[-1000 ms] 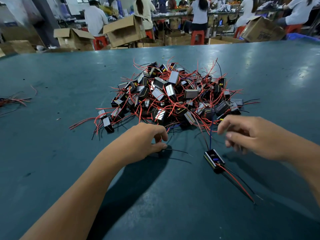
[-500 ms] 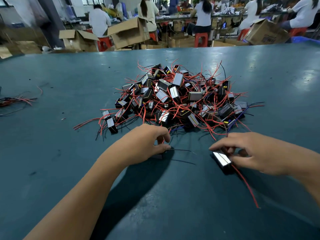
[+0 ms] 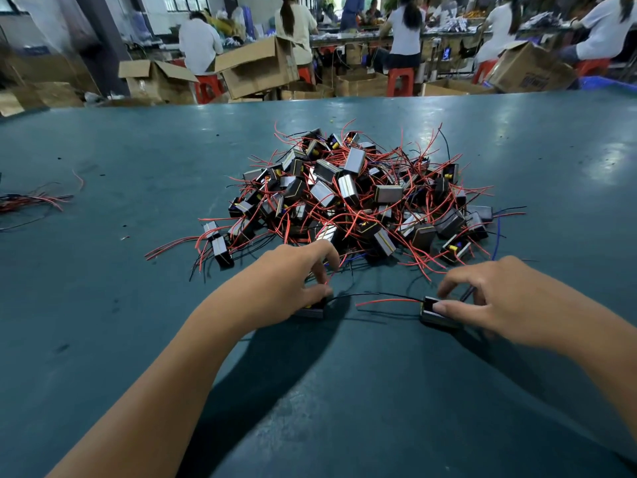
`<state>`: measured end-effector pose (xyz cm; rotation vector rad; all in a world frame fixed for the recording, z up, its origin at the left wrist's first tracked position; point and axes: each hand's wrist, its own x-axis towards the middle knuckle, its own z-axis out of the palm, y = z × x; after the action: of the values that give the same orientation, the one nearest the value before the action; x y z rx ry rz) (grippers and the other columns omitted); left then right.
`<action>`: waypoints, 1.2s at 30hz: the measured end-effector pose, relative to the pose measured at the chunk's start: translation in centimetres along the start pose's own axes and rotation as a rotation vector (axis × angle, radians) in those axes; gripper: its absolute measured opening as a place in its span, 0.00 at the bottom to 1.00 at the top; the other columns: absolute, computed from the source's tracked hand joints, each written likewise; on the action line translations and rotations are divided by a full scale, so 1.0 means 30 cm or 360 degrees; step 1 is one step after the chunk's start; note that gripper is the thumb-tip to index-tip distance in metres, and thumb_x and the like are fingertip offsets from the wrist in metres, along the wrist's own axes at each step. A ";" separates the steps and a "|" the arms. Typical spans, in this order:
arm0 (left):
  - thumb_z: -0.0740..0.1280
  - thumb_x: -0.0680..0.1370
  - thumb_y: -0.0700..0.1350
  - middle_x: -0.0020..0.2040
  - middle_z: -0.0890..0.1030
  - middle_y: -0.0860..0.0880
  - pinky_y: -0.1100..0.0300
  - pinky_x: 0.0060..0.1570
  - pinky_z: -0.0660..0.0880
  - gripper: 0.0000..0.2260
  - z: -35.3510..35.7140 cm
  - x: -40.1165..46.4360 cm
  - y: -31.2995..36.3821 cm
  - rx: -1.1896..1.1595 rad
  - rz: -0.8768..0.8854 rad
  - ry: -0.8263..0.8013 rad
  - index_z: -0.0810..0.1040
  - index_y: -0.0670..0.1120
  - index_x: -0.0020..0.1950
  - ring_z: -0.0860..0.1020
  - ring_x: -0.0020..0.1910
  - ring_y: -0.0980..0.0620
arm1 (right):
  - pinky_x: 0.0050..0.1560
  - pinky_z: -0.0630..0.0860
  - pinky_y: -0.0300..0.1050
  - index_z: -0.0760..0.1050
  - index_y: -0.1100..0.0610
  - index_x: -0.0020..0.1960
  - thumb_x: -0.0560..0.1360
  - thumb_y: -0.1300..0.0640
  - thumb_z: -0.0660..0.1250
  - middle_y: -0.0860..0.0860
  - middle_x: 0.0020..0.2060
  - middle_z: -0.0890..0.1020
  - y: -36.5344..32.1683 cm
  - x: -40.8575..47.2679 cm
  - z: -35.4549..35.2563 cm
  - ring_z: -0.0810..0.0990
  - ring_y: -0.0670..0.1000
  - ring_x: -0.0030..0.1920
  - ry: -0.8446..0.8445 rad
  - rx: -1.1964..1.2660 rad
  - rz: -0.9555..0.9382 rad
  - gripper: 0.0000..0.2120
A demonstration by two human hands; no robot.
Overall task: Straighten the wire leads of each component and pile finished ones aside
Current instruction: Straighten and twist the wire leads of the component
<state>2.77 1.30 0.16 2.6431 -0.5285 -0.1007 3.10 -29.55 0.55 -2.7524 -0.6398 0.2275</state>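
No brand or label is being shown legibly on any component; dark print on the cardboard box (image 3: 532, 72) far behind and to the right of the heap (image 3: 358, 198) is too blurred to be read. The heap of black components with red and black wire leads is lying on the teal table (image 3: 344, 391).

Just in front of the heap, toward its left side, a black component (image 3: 313, 310) is being held down on the table by the left hand (image 3: 286, 284), with thumb and curled fingers closed narrowly round it; most of the part is being hidden by the hand. A black lead (image 3: 375, 294) is seen arching rightward from it.

In front of the heap's right side, a second component (image 3: 435, 312) is being pinched by the right hand (image 3: 489, 298), thumb on its near top edge, fingers curled over the far side. Its red lead (image 3: 387, 301) is being left lying toward the left hand. Far left of the heap, a bundle of leads (image 3: 31, 201) is lying at the table's edge.
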 end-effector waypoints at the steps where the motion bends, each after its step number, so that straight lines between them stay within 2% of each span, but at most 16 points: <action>1: 0.70 0.79 0.50 0.46 0.78 0.62 0.64 0.34 0.68 0.09 -0.004 -0.002 0.002 0.0017 0.0023 0.0019 0.71 0.59 0.54 0.73 0.32 0.62 | 0.27 0.69 0.32 0.74 0.42 0.49 0.76 0.37 0.63 0.41 0.26 0.81 -0.005 -0.004 -0.002 0.76 0.44 0.21 -0.0036 0.0132 0.0027 0.10; 3: 0.71 0.79 0.49 0.41 0.76 0.64 0.71 0.34 0.65 0.08 -0.013 -0.006 0.008 0.0053 0.0061 0.0066 0.73 0.57 0.51 0.72 0.34 0.71 | 0.24 0.71 0.36 0.74 0.38 0.52 0.77 0.41 0.64 0.49 0.26 0.82 -0.011 -0.014 -0.019 0.75 0.51 0.18 -0.0012 0.0454 0.0039 0.05; 5: 0.71 0.79 0.47 0.39 0.75 0.64 0.75 0.36 0.65 0.05 -0.016 -0.006 0.012 0.0092 0.0088 0.0112 0.76 0.54 0.51 0.71 0.37 0.75 | 0.21 0.68 0.36 0.77 0.38 0.54 0.76 0.43 0.65 0.55 0.25 0.80 -0.019 -0.027 -0.043 0.71 0.53 0.16 0.0047 0.0877 -0.0028 0.07; 7: 0.69 0.80 0.47 0.41 0.75 0.63 0.74 0.37 0.65 0.03 -0.012 -0.007 0.018 0.0168 0.0115 0.0163 0.78 0.53 0.53 0.71 0.40 0.75 | 0.21 0.67 0.34 0.80 0.44 0.54 0.74 0.45 0.67 0.57 0.23 0.78 -0.037 -0.036 -0.055 0.69 0.51 0.16 0.0125 0.1309 -0.0205 0.10; 10: 0.68 0.81 0.47 0.44 0.76 0.60 0.70 0.38 0.65 0.02 0.005 -0.010 0.038 0.0189 0.0207 0.0223 0.78 0.52 0.53 0.72 0.40 0.69 | 0.29 0.77 0.40 0.81 0.54 0.53 0.76 0.55 0.67 0.58 0.31 0.81 -0.074 -0.031 -0.029 0.79 0.55 0.25 0.0443 0.1590 -0.0494 0.08; 12: 0.67 0.81 0.48 0.46 0.78 0.59 0.64 0.40 0.69 0.03 0.013 -0.014 0.054 0.0136 0.0276 0.0242 0.79 0.51 0.52 0.72 0.38 0.65 | 0.42 0.81 0.40 0.81 0.52 0.51 0.76 0.56 0.66 0.53 0.40 0.84 -0.091 -0.016 0.007 0.84 0.52 0.38 0.0624 0.1349 -0.0499 0.07; 14: 0.68 0.80 0.51 0.47 0.78 0.59 0.65 0.40 0.70 0.05 0.016 -0.015 0.064 0.0082 0.0311 0.0228 0.80 0.51 0.53 0.73 0.39 0.67 | 0.51 0.77 0.34 0.80 0.51 0.51 0.75 0.53 0.67 0.46 0.45 0.83 -0.104 -0.001 0.040 0.83 0.47 0.47 0.0715 0.0828 -0.0505 0.07; 16: 0.69 0.79 0.54 0.48 0.78 0.60 0.65 0.40 0.69 0.09 0.021 -0.014 0.070 0.0024 0.0301 0.0184 0.79 0.53 0.56 0.72 0.40 0.68 | 0.53 0.73 0.30 0.79 0.52 0.52 0.74 0.51 0.69 0.43 0.49 0.81 -0.117 0.014 0.071 0.81 0.44 0.50 0.0725 0.0573 -0.0526 0.09; 19: 0.71 0.78 0.53 0.47 0.77 0.63 0.59 0.42 0.74 0.11 0.045 -0.010 0.081 0.0007 0.0252 0.0168 0.78 0.54 0.59 0.72 0.37 0.66 | 0.54 0.71 0.30 0.80 0.53 0.52 0.73 0.54 0.74 0.44 0.50 0.80 -0.139 0.037 0.111 0.80 0.43 0.51 0.0668 0.0495 -0.0498 0.08; 23: 0.71 0.78 0.47 0.43 0.77 0.60 0.63 0.40 0.72 0.06 0.069 0.000 0.087 -0.0010 0.0245 0.0223 0.80 0.51 0.55 0.73 0.36 0.64 | 0.52 0.70 0.30 0.81 0.53 0.48 0.73 0.58 0.74 0.43 0.46 0.80 -0.158 0.060 0.139 0.78 0.41 0.48 0.0657 0.0429 -0.0425 0.05; 26: 0.70 0.80 0.47 0.41 0.78 0.60 0.67 0.38 0.69 0.01 0.061 0.002 0.087 -0.0067 0.0221 0.0267 0.79 0.52 0.50 0.75 0.37 0.62 | 0.48 0.69 0.28 0.80 0.52 0.44 0.75 0.59 0.72 0.43 0.42 0.79 -0.162 0.061 0.146 0.78 0.42 0.45 0.0684 0.0425 -0.0366 0.03; 30: 0.68 0.81 0.49 0.41 0.79 0.60 0.60 0.35 0.73 0.01 0.056 0.001 0.086 -0.0159 0.0136 0.0266 0.76 0.54 0.49 0.77 0.35 0.60 | 0.46 0.70 0.30 0.77 0.52 0.44 0.76 0.60 0.70 0.44 0.41 0.79 -0.161 0.057 0.139 0.77 0.43 0.44 0.0768 0.0455 -0.0261 0.05; 33: 0.67 0.81 0.48 0.41 0.79 0.59 0.62 0.35 0.70 0.02 0.062 0.004 0.091 -0.0121 0.0158 0.0274 0.76 0.53 0.48 0.76 0.36 0.60 | 0.43 0.71 0.32 0.77 0.53 0.43 0.75 0.62 0.69 0.45 0.40 0.79 -0.172 0.058 0.133 0.78 0.44 0.43 0.0827 0.0535 -0.0221 0.06; 36: 0.67 0.81 0.48 0.39 0.78 0.61 0.64 0.33 0.69 0.03 0.066 0.005 0.091 -0.0126 0.0157 0.0301 0.77 0.53 0.47 0.76 0.35 0.59 | 0.37 0.69 0.28 0.77 0.52 0.43 0.75 0.63 0.69 0.44 0.36 0.79 -0.183 0.056 0.137 0.77 0.40 0.39 0.0869 0.0664 -0.0101 0.06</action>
<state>1.66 -1.83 -0.43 2.5113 -0.5766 0.1541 1.48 -23.05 -1.66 -2.2391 -0.4616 -0.3572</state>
